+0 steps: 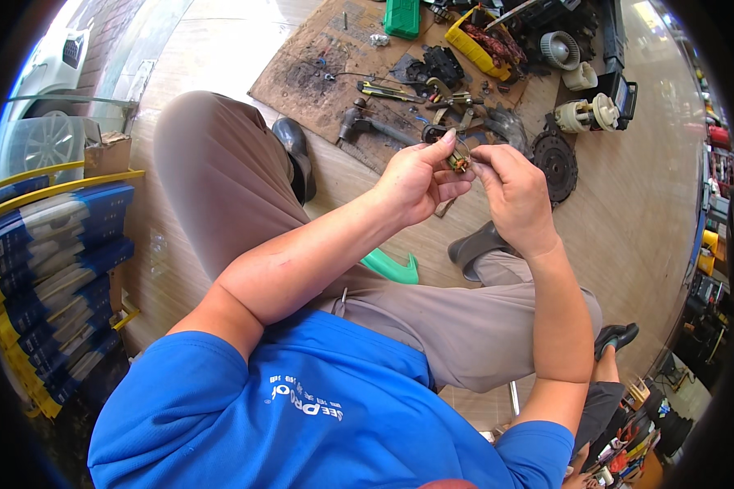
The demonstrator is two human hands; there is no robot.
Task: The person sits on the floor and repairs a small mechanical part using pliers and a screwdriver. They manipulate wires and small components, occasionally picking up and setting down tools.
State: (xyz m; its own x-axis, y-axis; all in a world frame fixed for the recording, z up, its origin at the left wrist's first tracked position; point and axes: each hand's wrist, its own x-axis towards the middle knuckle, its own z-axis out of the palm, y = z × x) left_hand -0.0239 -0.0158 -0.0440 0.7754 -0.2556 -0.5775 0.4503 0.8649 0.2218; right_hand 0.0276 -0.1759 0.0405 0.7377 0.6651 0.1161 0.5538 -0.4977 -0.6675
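My left hand [420,181] is closed around a small part with coppery-red windings at its end [459,163], which looks like a motor armature. The thumb lies along its upper side and the fingers curl beneath. Close on the right, my right hand [514,191] is pinched, thumb against forefinger, right beside the part. A thin wire seems to curve up between the two hands; whether the right fingertips hold it is too small to tell. Both hands are raised above my knees. Below and beyond them a hammer [375,124] lies on a stained cardboard sheet [302,61].
Beyond my hands lie a box cutter [390,91], a yellow container [473,49], a green case [402,18], a white fan wheel [560,50] and a dark round disc [555,165]. A rack of blue packages [65,277] stands left. Another person's foot [617,336] shows at right.
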